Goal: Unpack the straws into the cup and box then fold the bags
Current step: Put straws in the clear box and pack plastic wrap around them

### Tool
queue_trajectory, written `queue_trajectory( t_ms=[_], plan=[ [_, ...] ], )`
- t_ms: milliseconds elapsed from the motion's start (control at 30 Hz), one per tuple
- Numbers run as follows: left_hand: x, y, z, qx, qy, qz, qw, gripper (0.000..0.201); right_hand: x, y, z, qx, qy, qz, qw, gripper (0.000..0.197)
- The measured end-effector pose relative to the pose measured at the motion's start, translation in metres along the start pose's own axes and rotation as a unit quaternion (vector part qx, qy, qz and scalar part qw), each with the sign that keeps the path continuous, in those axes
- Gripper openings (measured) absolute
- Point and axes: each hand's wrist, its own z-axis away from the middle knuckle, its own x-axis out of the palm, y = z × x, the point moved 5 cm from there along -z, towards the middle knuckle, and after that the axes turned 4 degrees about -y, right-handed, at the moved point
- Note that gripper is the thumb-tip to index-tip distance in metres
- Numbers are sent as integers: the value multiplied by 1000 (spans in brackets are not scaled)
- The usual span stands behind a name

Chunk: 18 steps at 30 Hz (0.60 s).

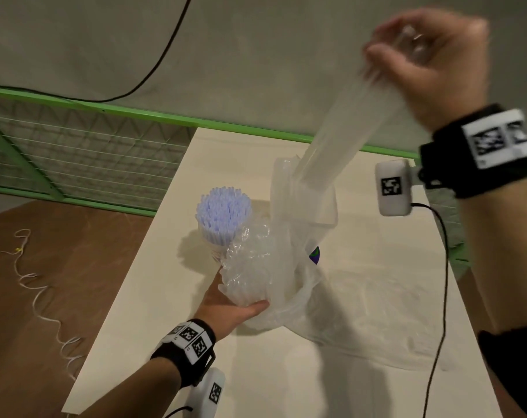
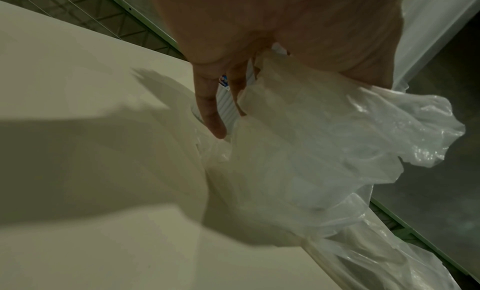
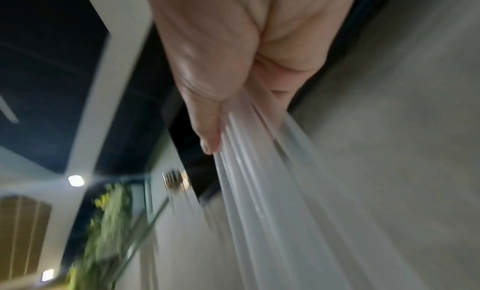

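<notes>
My right hand (image 1: 407,58) is raised high at the upper right and grips the top of a bundle of long clear straws (image 1: 334,137). The bundle slants down, its lower end over the clear box (image 1: 325,215). The right wrist view shows my thumb pressed on these straws (image 3: 259,181). My left hand (image 1: 235,303) holds a crumpled clear plastic bag (image 1: 250,267) beside the cup (image 1: 217,251), which is full of pale blue straws (image 1: 223,209). In the left wrist view my fingers (image 2: 210,113) lie along the ribbed cup (image 2: 228,103), with the bag (image 2: 324,150) against my palm.
A flattened clear bag (image 1: 377,312) lies on the cream table (image 1: 165,342) to the right of the box. A green wire fence (image 1: 75,152) runs behind the table. A black cable (image 1: 443,282) hangs from my right wrist camera. White cord lies on the brown floor (image 1: 30,282).
</notes>
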Motion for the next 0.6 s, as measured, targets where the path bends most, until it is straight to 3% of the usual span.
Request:
queue_trajectory(
  t_ms=[100,167,233,333,467,533,600],
  plan=[
    [0,-1,0,-2,0,-5,1000,96,60,48,10,53,-130,-31,990,26],
    [0,-1,1,-5,-2,-3,1000,95,91,82,29,84,-209,29,974,24],
    [0,-2,2,-9,-3,1,1000,93,116,109,51,94,-300,129,941,34],
    [-1,-2,3,-14,-5,0,1000,95,144,132,77,84,-432,196,876,60],
    [-1,2,5,-1,-6,-1,1000,88,163,136,88,48,-491,303,815,78],
    [-1,3,5,2,-6,1,1000,87,168,134,88,51,-486,322,811,72],
    [-1,3,4,4,-8,1,1000,89,170,134,85,57,-452,328,828,61]
  ],
)
